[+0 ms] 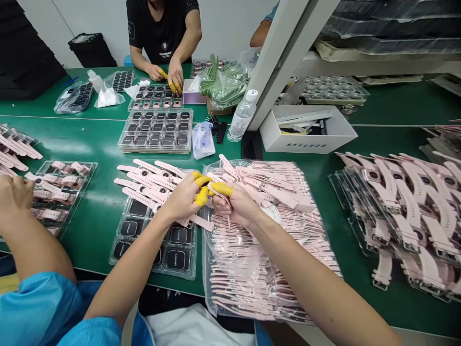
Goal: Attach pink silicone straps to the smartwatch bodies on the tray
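Observation:
My left hand point(185, 196) and my right hand point(236, 204) meet fingertip to fingertip, with yellow finger covers on both. Between them they pinch a pink watch strap point(229, 220), mostly hidden by my fingers. Under my left forearm lies a clear tray point(192, 271) with dark square watch faces in its pockets. Pink-strapped watches point(146, 185) spread across the tray's far half. Beneath my right hand, a clear plastic bag point(230, 302) holds many pink straps, with loose pink straps point(266, 185) on top.
Stacked trays of pink-strapped watches point(406, 206) stand at right; another watch tray point(68, 192) lies left beside a neighbour's arm point(32, 230). Farther back are stacked watch-face trays point(156, 127), a bottle point(243, 117), a white box point(306, 132) and a co-worker's hands point(173, 77). A slanted post point(277, 62) rises behind.

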{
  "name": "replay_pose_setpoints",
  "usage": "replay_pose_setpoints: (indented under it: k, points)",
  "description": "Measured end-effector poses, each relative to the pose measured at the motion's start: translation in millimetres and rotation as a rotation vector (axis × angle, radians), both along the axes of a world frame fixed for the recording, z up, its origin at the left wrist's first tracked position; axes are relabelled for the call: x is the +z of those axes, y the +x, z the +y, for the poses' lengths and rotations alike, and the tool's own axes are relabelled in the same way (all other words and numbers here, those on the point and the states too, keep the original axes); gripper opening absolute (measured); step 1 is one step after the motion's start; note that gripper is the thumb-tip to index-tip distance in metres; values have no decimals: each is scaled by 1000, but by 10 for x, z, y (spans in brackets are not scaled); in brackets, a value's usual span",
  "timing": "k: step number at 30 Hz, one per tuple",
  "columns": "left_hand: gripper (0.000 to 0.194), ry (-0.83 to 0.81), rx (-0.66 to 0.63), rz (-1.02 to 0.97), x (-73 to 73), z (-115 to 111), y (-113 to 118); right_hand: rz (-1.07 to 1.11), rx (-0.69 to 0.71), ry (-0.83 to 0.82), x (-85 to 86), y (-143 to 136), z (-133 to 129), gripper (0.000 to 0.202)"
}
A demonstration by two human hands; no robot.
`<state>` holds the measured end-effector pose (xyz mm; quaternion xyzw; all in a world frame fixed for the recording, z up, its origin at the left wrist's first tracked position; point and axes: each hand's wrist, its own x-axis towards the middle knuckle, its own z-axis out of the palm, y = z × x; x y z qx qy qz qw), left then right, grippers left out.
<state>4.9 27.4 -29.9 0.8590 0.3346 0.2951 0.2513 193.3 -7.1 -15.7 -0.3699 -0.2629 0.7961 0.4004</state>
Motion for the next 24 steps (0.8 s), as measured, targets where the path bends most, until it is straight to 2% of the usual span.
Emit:
replay_pose_setpoints:
  k: [3, 8, 20, 24]
  points:
    - [36, -2, -21, 71, 29, 8, -13, -42, -1, 16, -7, -5, 1, 44]
    - [39, -49, -36, 41, 80, -12, -26, -67, 7, 24, -33, 17, 7, 44]
    - [31, -9, -54, 91, 62, 7, -49, -238, 2, -1, -23, -17, -22, 42]
    - [34, -15, -74, 71, 88, -2, -51, -203, -3, -10, -25, -26, -15, 44]
